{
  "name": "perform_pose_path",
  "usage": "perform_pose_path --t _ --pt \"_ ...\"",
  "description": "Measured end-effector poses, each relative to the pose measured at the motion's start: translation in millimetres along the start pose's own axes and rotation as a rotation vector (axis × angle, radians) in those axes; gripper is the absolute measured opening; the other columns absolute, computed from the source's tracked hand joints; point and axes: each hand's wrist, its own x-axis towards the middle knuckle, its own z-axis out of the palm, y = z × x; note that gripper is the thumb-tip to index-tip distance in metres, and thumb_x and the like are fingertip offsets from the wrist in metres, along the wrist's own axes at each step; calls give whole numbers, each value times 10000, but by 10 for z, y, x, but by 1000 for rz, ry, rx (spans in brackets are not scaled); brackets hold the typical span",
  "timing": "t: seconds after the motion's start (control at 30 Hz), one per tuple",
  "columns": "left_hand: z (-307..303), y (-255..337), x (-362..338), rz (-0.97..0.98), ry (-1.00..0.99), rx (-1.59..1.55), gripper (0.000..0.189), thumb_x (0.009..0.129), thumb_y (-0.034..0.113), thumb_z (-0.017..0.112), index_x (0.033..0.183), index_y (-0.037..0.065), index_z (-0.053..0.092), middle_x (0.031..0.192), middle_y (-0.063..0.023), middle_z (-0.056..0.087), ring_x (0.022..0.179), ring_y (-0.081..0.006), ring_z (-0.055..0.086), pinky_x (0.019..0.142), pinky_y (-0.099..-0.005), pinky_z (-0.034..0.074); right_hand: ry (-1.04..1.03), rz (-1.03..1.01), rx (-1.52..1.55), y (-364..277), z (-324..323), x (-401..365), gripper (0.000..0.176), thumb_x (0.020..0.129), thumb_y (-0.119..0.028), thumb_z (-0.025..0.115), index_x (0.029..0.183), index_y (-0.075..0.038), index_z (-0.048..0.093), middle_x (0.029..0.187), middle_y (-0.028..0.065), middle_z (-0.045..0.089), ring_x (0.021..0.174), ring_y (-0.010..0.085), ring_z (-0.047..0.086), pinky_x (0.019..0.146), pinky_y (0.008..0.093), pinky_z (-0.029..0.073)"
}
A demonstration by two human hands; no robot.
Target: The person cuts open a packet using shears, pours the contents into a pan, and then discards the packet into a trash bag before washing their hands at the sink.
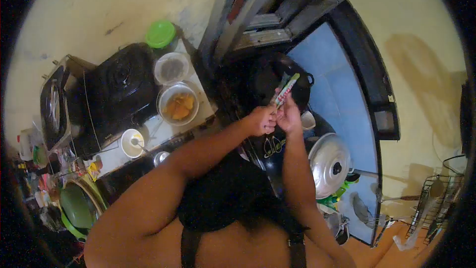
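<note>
A slim green and white packet [286, 91] with red lettering points up and away from me, over a dark wok. My right hand [289, 116] is closed around its lower part. My left hand [264, 120] is closed against the packet's bottom end, right beside the right hand, with the fingers curled in a pinch. The hands hide that lower end. Beneath and beyond them is the black wok [307, 78], its loop handle showing. A small white cup-like thing [308, 120] shows just right of my right hand.
A silver pot lid [329, 165] lies at the right. On the left counter stand a bowl of orange-brown food pieces [179, 108], a lidded container [171, 68], a green-lidded tub [160, 33], a white cup with a spoon [132, 143] and a dark stove [119, 79]. A wire rack [436, 203] holds utensils.
</note>
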Motion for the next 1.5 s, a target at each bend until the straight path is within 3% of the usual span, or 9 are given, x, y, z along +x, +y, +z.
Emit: perform_pose_path --t 0.2,0.47,0.8,0.9,1.0,1.07,1.17,1.33,1.5 --pt "72 77 -72 -61 -92 53 301 847 395 460 822 97 492 543 50 341 420 -79 308 421 -233 294 40 -5 -110 154 -216 -22 270 860 -325 472 904 -67 537 742 58 554 621 156 529 526 263 433" --pt "-7 -141 -147 226 321 877 265 859 320 461 835 57 485 660 -35 521 493 -122 473 407 -270 388 411 -232 -302 124 -234 128 149 832 -217 531 840 -69 524 714 59 542 595 170 519 541 298 435" --pt "-244 -5 80 306 333 431 238 861 270 402 856 61 514 657 -57 521 471 -147 471 393 -290 376 136 21 -245 386 52 -249 230 862 -216 482 1032 -70 536 773 13 581 541 92 498 472 260 439" --pt "-264 -27 106 304 468 868 280 862 278 387 945 45 518 696 -82 546 496 -167 506 403 -305 399 221 -68 -437 393 -23 -179 208 856 -217 492 946 -48 574 793 35 578 591 122 496 506 277 442" --pt "-292 -97 180 575 438 1441 301 853 252 382 993 16 509 719 -124 566 558 -211 550 479 -346 440 300 -118 -548 365 -196 14 224 865 -223 469 909 -27 567 746 43 580 548 104 504 495 227 399" --pt "-382 -185 370 1143 645 1472 276 839 212 379 952 5 522 688 -146 568 609 -246 567 568 -381 448 288 -148 -591 245 -109 26 227 867 -223 457 890 -27 568 747 46 580 555 110 509 495 226 396" --pt "39 -82 -98 573 473 1406 251 824 185 378 897 -1 529 674 -152 571 656 -286 568 648 -396 441 311 -203 -624 121 -258 84 243 873 -222 430 869 -23 570 754 56 583 580 121 522 498 229 396" --pt "-116 -84 -104 446 450 1071 220 833 207 401 809 40 543 616 -89 539 514 -199 516 468 -335 408 253 -93 -473 40 -304 -52 346 850 -323 482 1008 -15 505 926 98 568 837 212 574 708 356 497" --pt "-171 83 -53 302 391 548 193 842 218 423 786 79 545 560 -22 478 421 -105 425 348 -249 314 142 64 -280 298 54 -328 374 851 -336 487 1071 -34 480 791 59 546 732 198 565 658 341 487"
